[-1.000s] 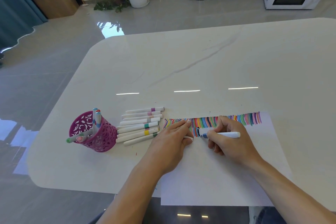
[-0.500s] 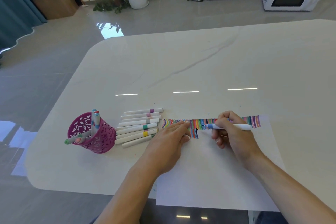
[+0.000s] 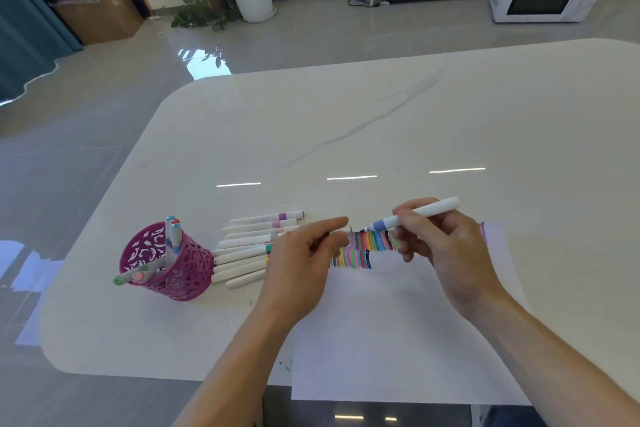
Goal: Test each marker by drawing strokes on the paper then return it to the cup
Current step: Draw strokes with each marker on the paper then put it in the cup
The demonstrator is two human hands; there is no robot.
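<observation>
Right hand (image 3: 450,253) grips the blue-banded marker (image 3: 427,212) mid-barrel. It is raised just above the paper (image 3: 398,340), nib aimed left. Left hand (image 3: 301,260) pinches the white cap (image 3: 341,230) between thumb and forefinger, near the nib, not yet on.

Looks like recapping, with the test strokes (image 3: 374,243) down. Next: line cap up squarely with nib, press home, then carry the marker left to the magenta cup (image 3: 166,263). Loose markers (image 3: 249,253) lie between cup and paper.

No print legible on any barrel.
</observation>
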